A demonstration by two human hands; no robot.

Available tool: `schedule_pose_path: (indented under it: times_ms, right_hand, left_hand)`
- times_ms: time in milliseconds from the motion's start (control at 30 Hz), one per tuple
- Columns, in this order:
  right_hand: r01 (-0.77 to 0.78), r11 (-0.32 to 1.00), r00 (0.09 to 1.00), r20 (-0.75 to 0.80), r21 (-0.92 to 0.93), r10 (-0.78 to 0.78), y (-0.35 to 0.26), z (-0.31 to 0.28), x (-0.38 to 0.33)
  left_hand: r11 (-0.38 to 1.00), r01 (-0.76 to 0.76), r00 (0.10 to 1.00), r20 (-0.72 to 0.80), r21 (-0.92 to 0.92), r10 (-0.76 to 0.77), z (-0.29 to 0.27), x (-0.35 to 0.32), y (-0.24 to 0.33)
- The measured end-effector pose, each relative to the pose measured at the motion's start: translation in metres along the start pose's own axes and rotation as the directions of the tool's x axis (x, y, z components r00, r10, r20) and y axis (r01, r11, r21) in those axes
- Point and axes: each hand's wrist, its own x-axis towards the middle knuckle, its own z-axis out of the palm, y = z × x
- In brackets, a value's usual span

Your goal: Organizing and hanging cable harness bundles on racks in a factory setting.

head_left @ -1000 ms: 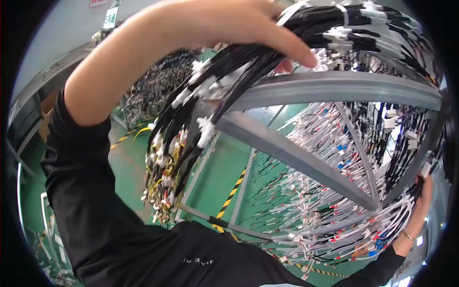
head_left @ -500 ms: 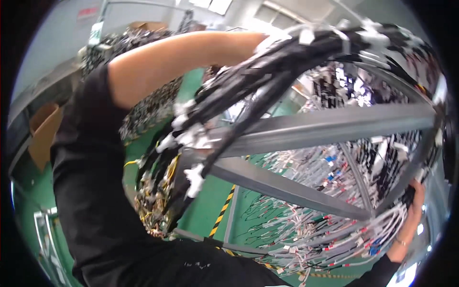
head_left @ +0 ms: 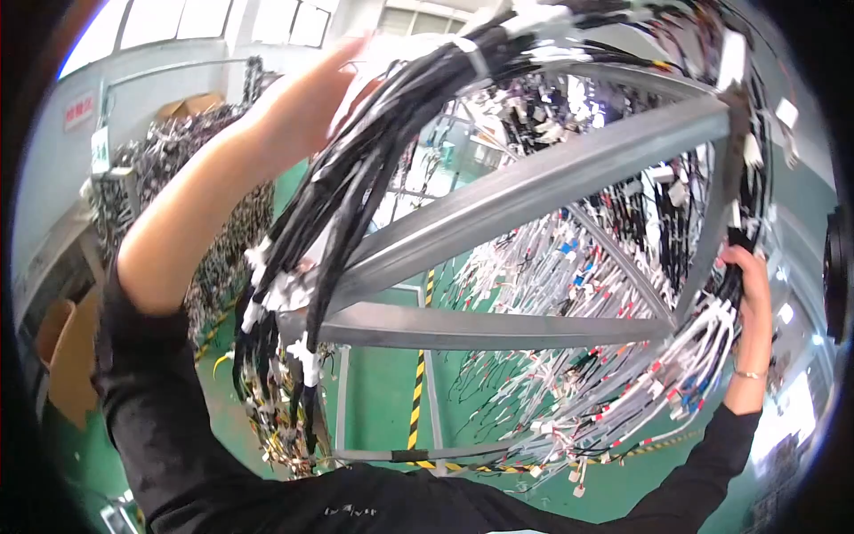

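**Grip firm-looking at right, unclear at left**

At the left, the left hand (head_left: 345, 93) rests along the outer side of a black cable bundle (head_left: 427, 82); its fingers are partly hidden, so how far they close cannot be told. The bundle arches over a grey metal frame (head_left: 534, 191), with white connectors (head_left: 304, 360) hanging low on its left part. At the right, the right hand (head_left: 754, 276) curls its fingers round dark cables beside the frame, just above white cables (head_left: 712, 334). Good handling probably means sharing the weight between both sides, keeping strands gathered, and guiding connectors clear of the frame's edges.
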Motion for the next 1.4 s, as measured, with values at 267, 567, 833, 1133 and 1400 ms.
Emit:
schedule_pose_path:
  times_ms: [267, 567, 833, 1133, 1400]
  right_hand:
    - [0.071, 0.997, 0.997, 0.013, -0.041, -0.070, -0.008, 0.000, -0.011]
    - [0.119, 0.982, 0.991, 0.079, -0.147, -0.108, -0.002, -0.035, 0.023]
    - [0.219, 0.955, 0.976, 0.054, -0.201, -0.213, -0.003, -0.022, 0.021]
    - [0.307, 0.878, 0.952, 0.129, -0.368, -0.279, -0.025, -0.072, 0.033]
    - [0.418, 0.842, 0.907, 0.101, -0.343, -0.409, -0.055, -0.083, 0.079]
  left_hand:
    - [0.842, -0.117, 0.963, -0.147, 0.528, 0.225, 0.086, -0.102, 0.032]
    - [0.394, -0.040, 0.917, -0.123, 0.918, 0.379, -0.015, -0.075, 0.101]
    - [0.819, -0.029, 0.955, 0.259, 0.573, -0.147, 0.015, -0.053, 0.023]
    - [-0.467, -0.052, 0.360, 0.453, 0.883, 0.816, 0.119, -0.059, 0.051]
    - [0.262, -0.445, 0.846, 0.306, 0.857, 0.437, 0.223, 0.016, -0.002]
